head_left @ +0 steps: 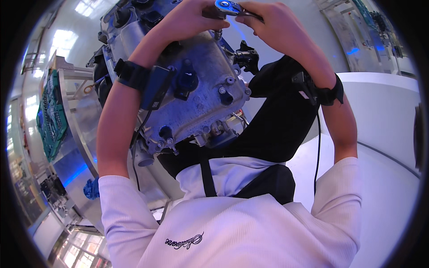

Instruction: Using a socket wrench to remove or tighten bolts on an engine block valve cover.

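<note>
At the top edge, a ratchet wrench (pixel 229 7) with a shiny round head stands over the far right edge of a metal engine (pixel 196 107). My left hand (pixel 190 18) is closed around the wrench's head, its thumb and fingers by the short socket piece (pixel 218 35) beneath. The wrench's handle lies in the closed fingers of my right hand (pixel 273 20). Where the socket meets the engine is partly hidden by my left hand. Bolts and black plug-like parts (pixel 187 77) sit on the engine's grey cover.
My black-trousered leg (pixel 286 120) is right beside the engine. A green tool tray (pixel 52 116) with many slots lies at the left, near a blue crumpled item (pixel 91 188). White panelling (pixel 380 102) stands to the right. Cables (pixel 317 147) hang from bands on both forearms.
</note>
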Available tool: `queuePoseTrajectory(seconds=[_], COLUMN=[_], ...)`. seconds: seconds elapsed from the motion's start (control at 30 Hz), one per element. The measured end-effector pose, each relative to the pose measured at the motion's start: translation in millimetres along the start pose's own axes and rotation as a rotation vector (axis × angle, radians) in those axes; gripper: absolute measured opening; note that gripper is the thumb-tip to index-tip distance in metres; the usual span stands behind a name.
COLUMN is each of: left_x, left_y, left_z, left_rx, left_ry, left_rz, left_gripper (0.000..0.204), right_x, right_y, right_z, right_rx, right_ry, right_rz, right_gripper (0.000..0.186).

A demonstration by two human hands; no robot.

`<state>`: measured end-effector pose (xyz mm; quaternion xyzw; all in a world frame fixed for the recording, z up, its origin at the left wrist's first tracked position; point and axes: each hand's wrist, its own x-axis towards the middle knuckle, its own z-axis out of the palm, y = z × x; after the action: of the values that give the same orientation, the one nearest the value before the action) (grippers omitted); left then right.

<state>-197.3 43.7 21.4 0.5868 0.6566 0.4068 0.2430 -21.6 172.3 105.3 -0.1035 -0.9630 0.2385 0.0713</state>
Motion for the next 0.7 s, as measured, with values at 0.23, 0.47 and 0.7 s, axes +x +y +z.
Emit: queuePoseTrajectory(seconds=[0.23, 0.47, 0.7], left_x=[1.0, -0.9, 2.3], left_y=[22.4, 19.2, 25.9], left_z=[0.6, 4.1, 2.3], left_rx=[-0.088, -0.001, -0.032], left_ry=[-0.123, -0.036, -0.048], left_rz=[-0.153, -0.144, -0.197], left_gripper=[0.027, 0.019, 0.019], right_x=[36.8, 38.4, 22.0], right_y=[54.0, 39.1, 35.1], right_z=[-7.5, -5.0, -8.6], right_rx=[-0.043, -0.075, -0.22], right_ry=[-0.042, -0.052, -0.037], right_rz=[-0.539, -0.361, -0.329], right_gripper=[0.025, 0.018, 0.026])
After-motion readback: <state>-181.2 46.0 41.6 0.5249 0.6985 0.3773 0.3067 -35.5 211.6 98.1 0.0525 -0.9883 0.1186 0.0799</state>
